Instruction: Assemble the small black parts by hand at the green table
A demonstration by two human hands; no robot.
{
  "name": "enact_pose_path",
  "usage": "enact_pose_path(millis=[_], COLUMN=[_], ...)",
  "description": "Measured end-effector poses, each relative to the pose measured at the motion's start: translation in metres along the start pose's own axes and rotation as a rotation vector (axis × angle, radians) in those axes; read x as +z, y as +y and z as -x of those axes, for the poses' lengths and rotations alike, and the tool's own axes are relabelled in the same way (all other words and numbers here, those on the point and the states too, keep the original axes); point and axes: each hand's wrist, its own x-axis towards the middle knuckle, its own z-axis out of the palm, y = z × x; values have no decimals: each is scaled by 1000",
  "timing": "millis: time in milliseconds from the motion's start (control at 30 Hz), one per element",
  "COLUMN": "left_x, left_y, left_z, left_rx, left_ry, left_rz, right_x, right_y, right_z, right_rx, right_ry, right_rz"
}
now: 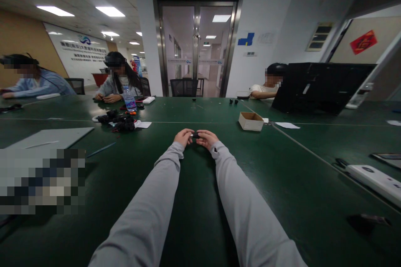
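At the far left a person in a blue top (37, 83) sits at the green table (282, 183), and nearer the camera a flat grey sheet (50, 137) lies on it beside a thin blue pen (102, 149). Further along, a second seated person in a grey top (117, 85) rests both hands on the table behind a water bottle (129, 99), with a heap of small black parts (120, 122) and a white slip of paper (143, 124) just in front. In the middle, two grey-sleeved arms stretch forward from the camera, and the left hand (183, 137) and right hand (206, 138) meet well out on the table. Between their fingertips sits a small black part (195, 135); each hand's grip is narrow, pinched on one end of that part, left hand on its left end and right hand on its right. The part is too small to tell its shape. To the right an open cardboard box (251, 121) stands apart from the hands, with a white sheet (287, 125) beyond it. A third person in a white top (266, 88) sits behind a black monitor (322, 87). At the far right a white power strip (374, 179) lies near the table's edge.
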Motion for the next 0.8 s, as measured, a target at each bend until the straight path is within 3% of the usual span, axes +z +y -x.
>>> enact_pose_path(millis=[333,500,633,700,800], left_x=[0,-10,-43,-68,-110], left_y=[16,30,43,54,76], left_z=[8,26,53,73,113], left_rx=[7,49,52,-62,-279], left_ry=[26,0,-75,-138,-165], left_rz=[86,-38,-240,-272,-243], right_x=[2,18,25,24,20], right_y=[4,15,21,17,-4], right_z=[3,20,65,102,169], right_rx=[-17,-65,-107,-132,-189], right_ry=[-59,-105,-241,-297,-491], right_rz=[-12,108,308,475,743])
